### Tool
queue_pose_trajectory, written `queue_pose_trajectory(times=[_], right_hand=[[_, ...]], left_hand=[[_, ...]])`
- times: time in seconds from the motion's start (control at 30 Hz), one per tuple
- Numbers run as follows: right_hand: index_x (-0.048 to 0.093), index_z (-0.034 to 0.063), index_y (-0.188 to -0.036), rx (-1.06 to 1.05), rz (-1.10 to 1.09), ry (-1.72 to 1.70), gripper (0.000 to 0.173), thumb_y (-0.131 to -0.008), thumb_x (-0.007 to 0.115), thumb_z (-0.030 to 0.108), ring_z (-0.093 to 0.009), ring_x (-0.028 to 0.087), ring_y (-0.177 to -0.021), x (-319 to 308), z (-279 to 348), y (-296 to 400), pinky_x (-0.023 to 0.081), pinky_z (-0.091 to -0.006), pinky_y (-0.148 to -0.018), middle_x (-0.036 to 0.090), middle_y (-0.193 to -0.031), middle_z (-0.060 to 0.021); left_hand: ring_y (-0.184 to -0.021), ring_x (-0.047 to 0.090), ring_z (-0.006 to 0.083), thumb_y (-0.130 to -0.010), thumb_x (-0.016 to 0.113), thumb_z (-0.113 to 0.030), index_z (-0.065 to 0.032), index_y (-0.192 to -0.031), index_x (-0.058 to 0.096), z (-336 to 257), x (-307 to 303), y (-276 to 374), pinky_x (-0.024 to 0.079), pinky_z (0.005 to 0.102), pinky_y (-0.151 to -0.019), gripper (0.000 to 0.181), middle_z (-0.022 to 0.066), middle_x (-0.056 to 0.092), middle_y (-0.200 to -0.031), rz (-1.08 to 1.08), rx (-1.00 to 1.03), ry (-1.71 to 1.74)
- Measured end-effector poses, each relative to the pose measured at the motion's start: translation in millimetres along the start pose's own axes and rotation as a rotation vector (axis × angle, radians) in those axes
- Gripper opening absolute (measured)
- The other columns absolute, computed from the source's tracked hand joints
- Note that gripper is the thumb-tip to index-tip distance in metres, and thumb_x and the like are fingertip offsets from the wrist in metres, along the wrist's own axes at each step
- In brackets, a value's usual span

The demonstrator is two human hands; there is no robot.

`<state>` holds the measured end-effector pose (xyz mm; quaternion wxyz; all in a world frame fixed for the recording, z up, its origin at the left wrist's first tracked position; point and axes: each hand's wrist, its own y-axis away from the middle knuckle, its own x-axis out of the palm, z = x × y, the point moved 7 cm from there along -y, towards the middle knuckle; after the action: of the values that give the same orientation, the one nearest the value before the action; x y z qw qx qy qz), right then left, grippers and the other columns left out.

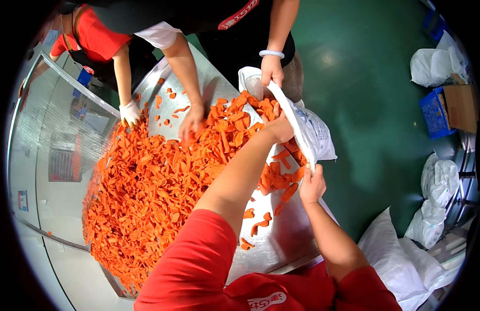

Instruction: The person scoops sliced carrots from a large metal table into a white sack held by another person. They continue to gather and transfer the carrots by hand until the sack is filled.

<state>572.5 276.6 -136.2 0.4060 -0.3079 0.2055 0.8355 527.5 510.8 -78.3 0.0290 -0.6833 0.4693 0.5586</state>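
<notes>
A white woven sack (313, 130) with printing hangs off the edge of the metal table (263, 248), its mouth facing the table. My right hand (313, 183) grips the near end of the sack's rim. My left hand (282, 126) reaches across into the sack's mouth, among orange food strips (158, 194); its fingers are partly covered, so whether they hold any is unclear. The strips lie in a big heap to the left and run up to the sack. A co-worker's hand (271, 70), with a pale bangle, holds the rim's far end.
The same co-worker's other hand (191, 122) touches the heap. Another person's gloved hand (130, 113) is at its far side. A clear panel (65, 147) stands along the left. On the right are full white sacks (391, 256), a blue crate (438, 112) and a cardboard box (460, 108).
</notes>
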Motion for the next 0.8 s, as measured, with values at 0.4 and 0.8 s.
queue_pose_trajectory(times=[0.4, 0.8], right_hand=[[0.062, 0.0076, -0.107, 0.043, 0.057, 0.004, 0.053, -0.107, 0.050, 0.059, -0.042, 0.070, -0.093, -11.3, 3.0, 3.0, 0.051, -0.0549, -0.077, 0.075, -0.100, -0.0167], [0.062, 0.0091, -0.114, 0.075, 0.134, 0.068, 0.053, -0.108, 0.046, 0.059, -0.044, 0.070, -0.104, -6.1, 7.0, 9.9, 0.052, -0.0545, -0.084, 0.076, -0.111, -0.0184]], left_hand=[[-0.157, 0.034, 0.0449, -0.105, 0.059, -0.018, -0.0057, -0.170, 0.025, -0.4, -6.5, 161.5, 0.037, 0.0464, -0.125, 0.074, 0.0215, 0.020, -0.177, -0.298, -0.036, 0.341], [-0.147, 0.046, 0.0476, -0.098, 0.073, -0.020, -0.0037, -0.151, 0.056, -34.4, 133.1, 342.0, 0.042, 0.0526, -0.121, 0.058, 0.0222, 0.052, -0.157, -0.495, 0.078, 0.193]])
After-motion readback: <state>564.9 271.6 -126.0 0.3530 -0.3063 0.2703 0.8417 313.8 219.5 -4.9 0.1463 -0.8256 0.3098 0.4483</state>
